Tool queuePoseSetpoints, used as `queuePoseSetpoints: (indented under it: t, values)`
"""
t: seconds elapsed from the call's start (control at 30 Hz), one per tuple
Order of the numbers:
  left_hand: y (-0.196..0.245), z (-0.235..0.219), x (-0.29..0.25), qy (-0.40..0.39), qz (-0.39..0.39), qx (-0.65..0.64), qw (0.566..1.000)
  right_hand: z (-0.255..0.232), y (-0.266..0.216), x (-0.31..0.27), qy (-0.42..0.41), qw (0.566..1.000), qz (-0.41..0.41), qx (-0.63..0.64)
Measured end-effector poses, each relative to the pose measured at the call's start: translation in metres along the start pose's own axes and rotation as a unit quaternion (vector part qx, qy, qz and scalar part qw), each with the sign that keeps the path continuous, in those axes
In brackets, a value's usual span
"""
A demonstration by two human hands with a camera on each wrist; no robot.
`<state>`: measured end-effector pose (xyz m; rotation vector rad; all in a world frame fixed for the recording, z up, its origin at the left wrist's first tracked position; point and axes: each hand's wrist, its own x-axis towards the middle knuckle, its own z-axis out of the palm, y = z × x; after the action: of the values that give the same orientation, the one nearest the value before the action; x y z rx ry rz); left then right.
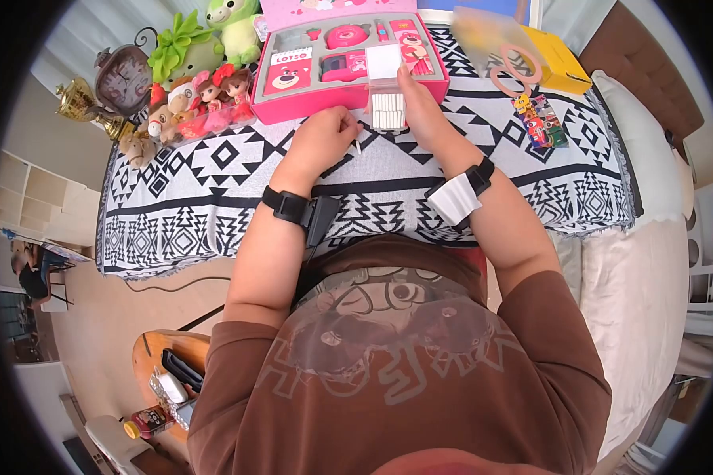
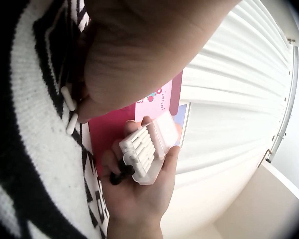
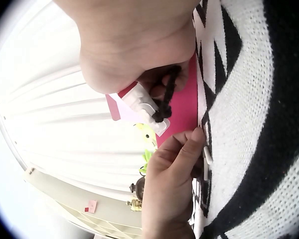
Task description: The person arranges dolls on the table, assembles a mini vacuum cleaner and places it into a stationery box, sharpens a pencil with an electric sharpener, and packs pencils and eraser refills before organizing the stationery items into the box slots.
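My right hand [image 1: 424, 115] holds a small clear plastic box [image 2: 144, 144] with its lid raised. Short white sticks [image 1: 387, 111] stand in a row inside it. A fuzzy black band [image 3: 165, 99] hangs at the right hand's fingers. On the patterned cloth, my left hand [image 1: 321, 142] is lowered with bent fingers, the thumb close against the forefinger in the right wrist view. Two loose white sticks [image 2: 68, 98] lie right at its fingertips; whether it pinches one I cannot tell.
Just beyond the hands, a pink gift box [image 1: 356, 71] stands open, with items in its fitted tray. Dolls and plush toys [image 1: 206, 95] crowd the left end. A yellow box [image 1: 554, 63], tape rings [image 1: 515, 70] and colourful cards [image 1: 540, 123] lie at the right.
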<state>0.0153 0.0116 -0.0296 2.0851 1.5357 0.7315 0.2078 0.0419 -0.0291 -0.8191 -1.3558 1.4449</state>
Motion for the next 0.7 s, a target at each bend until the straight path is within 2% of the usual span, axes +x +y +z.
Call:
queuePoseSetpoints:
  t: [0.13, 0.23, 0.3, 0.4, 0.47, 0.5, 0.57, 0.63, 0.7]
  values:
    - [-0.001, 0.000, 0.001, 0.031, 0.021, -0.033, 0.999, 0.001, 0.002, -0.001, 0.006, 1.000, 0.002, 0.022]
    - [0.007, -0.003, 0.001, 0.049, -0.002, -0.092, 0.995, 0.004, 0.001, 0.000, 0.021, 0.999, -0.006, 0.034]
    - [0.006, -0.001, 0.004, 0.138, 0.038, -0.171, 0.975, 0.005, 0.002, -0.001, 0.032, 0.999, -0.012, 0.037]
    - [0.011, -0.003, 0.004, 0.161, 0.051, -0.212, 0.963, 0.005, 0.002, 0.000, 0.013, 0.999, 0.013, 0.044]
    - [0.010, 0.002, 0.005, 0.162, 0.064, -0.262, 0.949, 0.003, 0.002, 0.000, -0.055, 0.997, 0.059, -0.014]
    - [0.009, 0.004, 0.006, 0.162, 0.075, -0.312, 0.933, 0.003, 0.003, -0.001, -0.054, 0.997, 0.059, -0.014]
    - [0.012, 0.006, 0.003, 0.148, 0.082, -0.332, 0.928, 0.004, 0.003, -0.001, -0.080, 0.995, 0.064, -0.014]
    - [0.015, 0.004, -0.001, 0.135, 0.090, -0.351, 0.922, 0.006, 0.003, -0.001, -0.068, 0.995, 0.062, -0.029]
    - [0.021, 0.002, -0.004, 0.080, 0.083, -0.332, 0.936, 0.007, 0.003, -0.003, -0.053, 0.996, 0.061, -0.044]
